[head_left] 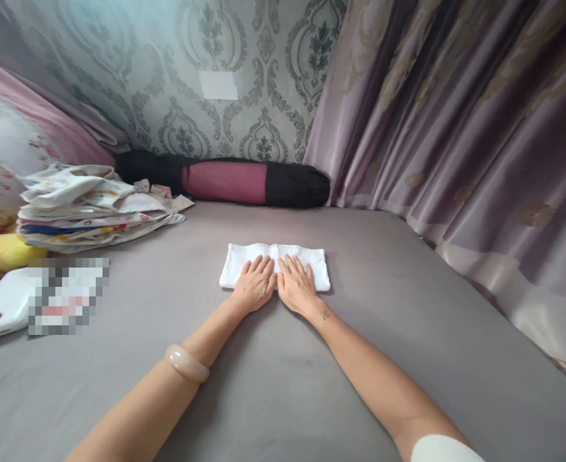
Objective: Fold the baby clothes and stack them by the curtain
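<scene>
A white cloth, folded into a flat oblong, lies on the grey bed sheet in front of me. My left hand rests flat on its left half, fingers stretched out and pointing away from me. Beside it, my right hand presses flat on the cloth's right half with its fingers slightly spread. The two thumbs nearly meet at the middle of the cloth. Neither hand grips anything. Both palms are hidden. A pale bangle circles my left forearm.
Stacked folded fabrics sit at the left, near a yellow item, a white device and a blurred-out flat object. A long black and maroon bag lies along the patterned wall. Curtains hang down the right side.
</scene>
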Demonstrator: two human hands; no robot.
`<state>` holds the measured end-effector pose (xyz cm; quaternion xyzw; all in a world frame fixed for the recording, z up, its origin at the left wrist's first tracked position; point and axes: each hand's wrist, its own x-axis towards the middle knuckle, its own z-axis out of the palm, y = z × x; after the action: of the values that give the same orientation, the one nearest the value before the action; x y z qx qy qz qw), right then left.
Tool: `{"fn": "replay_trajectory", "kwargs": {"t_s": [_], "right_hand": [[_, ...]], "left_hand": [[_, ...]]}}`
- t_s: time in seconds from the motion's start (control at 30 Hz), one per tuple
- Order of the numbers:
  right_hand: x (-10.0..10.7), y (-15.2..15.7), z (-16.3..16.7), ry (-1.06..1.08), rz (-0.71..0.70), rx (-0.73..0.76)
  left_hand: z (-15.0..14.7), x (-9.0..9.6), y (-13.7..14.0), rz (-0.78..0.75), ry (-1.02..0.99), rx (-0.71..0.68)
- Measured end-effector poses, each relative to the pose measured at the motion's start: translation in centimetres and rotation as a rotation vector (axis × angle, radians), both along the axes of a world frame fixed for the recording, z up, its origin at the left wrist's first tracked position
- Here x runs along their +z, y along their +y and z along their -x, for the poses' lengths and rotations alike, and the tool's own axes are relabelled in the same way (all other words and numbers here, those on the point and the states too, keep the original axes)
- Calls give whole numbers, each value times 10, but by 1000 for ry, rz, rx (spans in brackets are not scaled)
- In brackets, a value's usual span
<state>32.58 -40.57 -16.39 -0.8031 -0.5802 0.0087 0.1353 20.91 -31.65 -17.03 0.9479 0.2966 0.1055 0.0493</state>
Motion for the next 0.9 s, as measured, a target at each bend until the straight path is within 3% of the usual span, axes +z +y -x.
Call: {"fn": "replay_trajectory", "kwargs": {"t_s": [0.27,0.37,0.57,0.9], "right_hand": [[21,16,-10,-30,-20,15],[18,23,-12,-7,8,57],[7,27,-16,40,80,95],[5,29,-19,56,61,87]], "left_hand": [[-15,13,16,-51,-52,27],[-18,5,20,-68,-65,56],[-17,-7,26,39,51,21],[-18,-3,25,35,3,42]]}}
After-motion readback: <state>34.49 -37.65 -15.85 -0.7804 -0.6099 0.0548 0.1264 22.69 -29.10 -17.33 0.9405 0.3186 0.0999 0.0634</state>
